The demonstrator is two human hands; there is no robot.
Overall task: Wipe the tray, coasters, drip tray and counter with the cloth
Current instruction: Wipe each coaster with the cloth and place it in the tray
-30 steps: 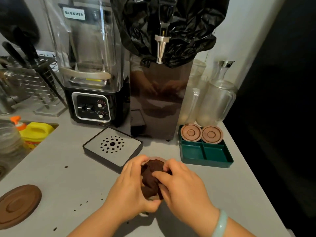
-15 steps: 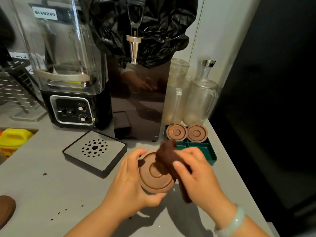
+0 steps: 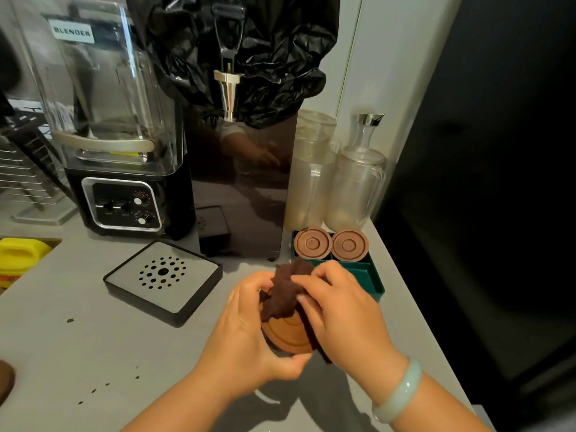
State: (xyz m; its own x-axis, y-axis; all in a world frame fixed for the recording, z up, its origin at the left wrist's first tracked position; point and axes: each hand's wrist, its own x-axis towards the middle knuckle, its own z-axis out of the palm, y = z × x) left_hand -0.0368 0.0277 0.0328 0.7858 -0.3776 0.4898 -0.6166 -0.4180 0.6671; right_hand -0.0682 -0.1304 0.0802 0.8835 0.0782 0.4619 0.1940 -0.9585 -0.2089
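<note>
My left hand grips a round brown coaster by its rim, held just above the grey counter. My right hand holds a dark brown cloth bunched over the coaster's upper half. Two more coasters lie in the far compartments of the green tray, just right of my hands. The black drip tray with its perforated metal plate sits to the left. Dark crumbs dot the counter.
A blender and a mirrored dispenser under black plastic stand at the back. Two clear jugs are behind the green tray. A yellow bottle and a wire rack are at the left. The counter's edge runs along the right.
The cloth, lifted off the coaster half a second ago, is back over its upper half. The camera has shifted right and closer.
</note>
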